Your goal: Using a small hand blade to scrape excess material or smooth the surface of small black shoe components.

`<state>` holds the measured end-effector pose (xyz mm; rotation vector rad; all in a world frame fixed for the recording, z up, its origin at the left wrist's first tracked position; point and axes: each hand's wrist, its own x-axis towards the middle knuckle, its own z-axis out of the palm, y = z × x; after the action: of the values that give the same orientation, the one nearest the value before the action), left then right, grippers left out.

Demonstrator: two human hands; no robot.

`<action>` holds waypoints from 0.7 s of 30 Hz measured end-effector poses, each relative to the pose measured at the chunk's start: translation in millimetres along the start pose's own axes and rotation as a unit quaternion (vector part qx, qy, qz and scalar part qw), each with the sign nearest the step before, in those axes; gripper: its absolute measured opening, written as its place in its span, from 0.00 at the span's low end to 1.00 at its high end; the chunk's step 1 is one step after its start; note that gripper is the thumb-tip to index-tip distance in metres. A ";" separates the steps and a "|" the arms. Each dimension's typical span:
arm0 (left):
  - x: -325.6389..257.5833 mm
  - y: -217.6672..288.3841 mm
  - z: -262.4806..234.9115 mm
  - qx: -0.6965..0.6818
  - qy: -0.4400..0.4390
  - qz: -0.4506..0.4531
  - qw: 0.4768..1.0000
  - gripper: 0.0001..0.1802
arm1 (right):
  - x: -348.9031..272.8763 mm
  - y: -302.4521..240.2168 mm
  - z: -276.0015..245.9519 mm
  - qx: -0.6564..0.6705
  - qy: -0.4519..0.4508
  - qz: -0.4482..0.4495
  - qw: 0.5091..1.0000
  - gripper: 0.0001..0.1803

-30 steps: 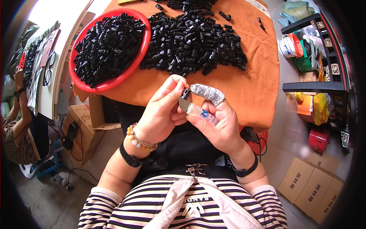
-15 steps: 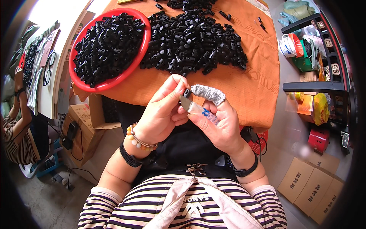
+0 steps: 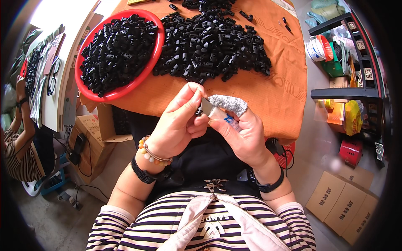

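Note:
My left hand is closed, pinching a small black plastic part between thumb and fingers; most of the part is hidden. My right hand grips a short flat blade by its white-wrapped handle, which has blue marks. The blade lies against the black part at my left fingertips. A grey knitted finger cover sits on my right index finger. Just beyond my hands, a heap of similar black parts is spread over the orange cloth.
A red round basin full of black parts stands left of the heap. Cardboard boxes are at the lower left, and flat cartons at the lower right. A dark shelf stands on the right. Another person's arm shows far left.
My right hand has turned the blade more upright and shifted it slightly, so it now covers more of the black part. The left hand has barely moved.

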<state>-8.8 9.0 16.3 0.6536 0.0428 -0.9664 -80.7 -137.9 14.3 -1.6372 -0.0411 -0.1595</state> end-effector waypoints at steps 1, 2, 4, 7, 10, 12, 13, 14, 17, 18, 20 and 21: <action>-0.4 0.5 -0.8 0.000 0.001 0.000 1.000 0.06 | -0.8 -1.8 -1.6 0.001 0.000 0.000 1.000 0.19; -0.6 0.9 -2.1 -0.008 -0.010 -0.004 1.000 0.05 | -1.8 -5.4 -2.8 0.006 -0.008 0.032 0.999 0.19; 0.2 1.1 -2.7 -0.016 -0.023 -0.010 1.000 0.05 | -1.1 -9.3 -1.5 0.009 -0.015 0.065 0.998 0.20; 0.5 1.5 -1.6 -0.033 -0.034 -0.026 0.999 0.06 | 2.0 -9.3 3.4 0.082 0.036 0.046 0.995 0.22; 1.0 0.1 -0.7 -0.031 -0.035 -0.035 0.998 0.07 | 2.9 -6.1 -0.7 0.109 0.058 0.071 0.990 0.28; 1.8 -2.6 -0.7 -0.018 -0.032 -0.042 0.998 0.08 | 3.7 -2.8 -0.3 0.106 0.061 0.055 0.991 0.28; 1.7 -3.5 2.5 -0.018 -0.033 -0.044 0.998 0.08 | 3.5 -1.7 0.4 0.105 0.062 0.038 0.992 0.28; 1.2 -4.2 8.0 0.004 -0.007 -0.051 0.999 0.08 | 4.3 -4.8 4.7 0.104 0.063 0.038 0.992 0.28; 0.4 -8.9 9.0 0.015 0.006 -0.070 0.997 0.08 | 6.4 -11.2 11.1 0.156 0.101 0.092 0.978 0.28; 1.6 -9.3 5.2 0.008 -0.009 -0.072 0.997 0.07 | 6.5 -5.4 5.2 0.127 0.091 0.083 0.984 0.28; 1.8 -6.7 3.9 0.004 -0.022 -0.072 0.997 0.07 | 8.2 -5.8 1.8 0.118 0.104 0.078 0.985 0.27; 1.8 -5.6 3.4 0.005 -0.022 -0.071 0.997 0.07 | 7.1 -6.0 -0.6 0.118 0.103 0.078 0.985 0.27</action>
<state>-12.9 3.7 15.7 0.6440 0.0464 -1.1175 -74.4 -138.5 21.2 -1.3737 0.2178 -0.1951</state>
